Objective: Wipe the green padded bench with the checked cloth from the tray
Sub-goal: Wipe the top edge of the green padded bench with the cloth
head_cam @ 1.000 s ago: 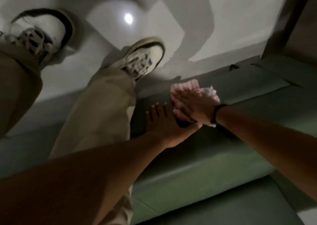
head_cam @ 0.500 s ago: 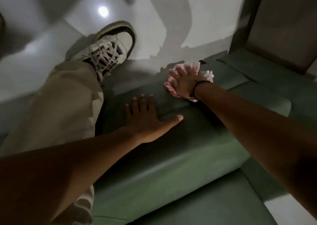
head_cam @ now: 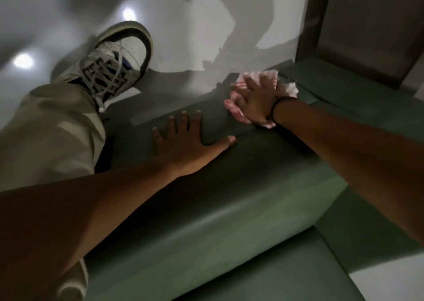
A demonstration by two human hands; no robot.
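We are pressing the checked cloth [head_cam: 235, 111] onto the green padded worktop [head_cam: 229, 209] beneath our right grip [head_cam: 257, 101], fingers spread; our left grip [head_cam: 188, 144] is lying flat nearby, holding nothing

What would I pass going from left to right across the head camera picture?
Trouser leg → shoe → left hand flat on the bench → right hand pressing the cloth → brown panel.
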